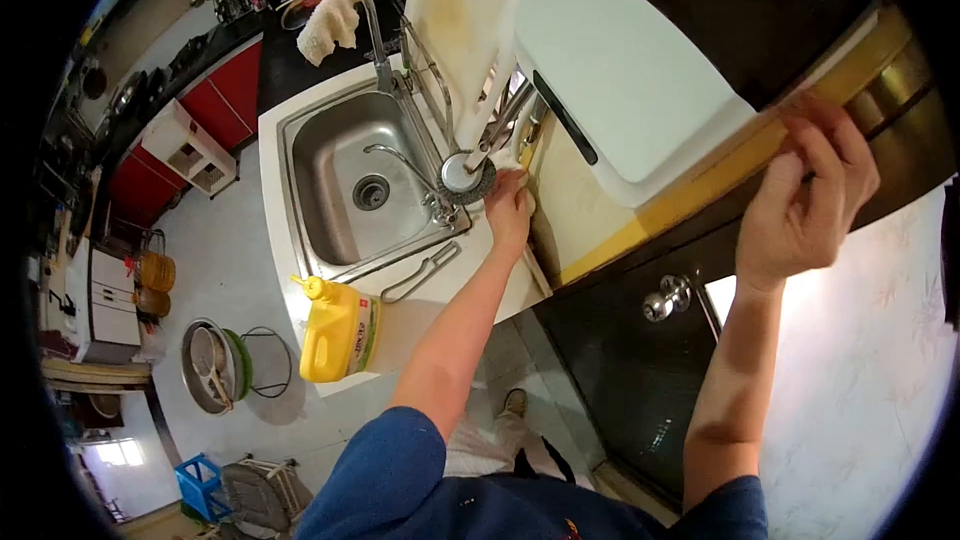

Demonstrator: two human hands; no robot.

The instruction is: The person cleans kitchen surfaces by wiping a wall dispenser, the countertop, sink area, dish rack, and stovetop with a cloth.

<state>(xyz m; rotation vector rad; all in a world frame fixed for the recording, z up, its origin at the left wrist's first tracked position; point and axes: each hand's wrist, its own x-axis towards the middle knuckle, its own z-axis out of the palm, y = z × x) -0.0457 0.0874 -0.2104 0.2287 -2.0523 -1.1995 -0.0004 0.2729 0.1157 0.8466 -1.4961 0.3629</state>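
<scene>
My left hand [508,208] reaches to the corner of the counter beside the sink [345,180]. Its fingers curl at a whitish thing just behind a scrubber [463,176] with a round silver head and a grey wire-mesh rim; what they hold is partly hidden. My right hand [815,190] is raised at the right, in front of the yellow-edged ledge, with fingers loosely bent and nothing visible in them. Closer to me on the counter lie grey tongs [420,272], next to a yellow jug [338,330] with a label.
A large white box-shaped appliance [620,70] stands on the ledge between my hands. Behind the sink are a cutting board [455,20] and a tap with a cloth [335,25] hung over it. A dark door with a round knob [668,298] is below; metal basins [212,368] sit on the floor.
</scene>
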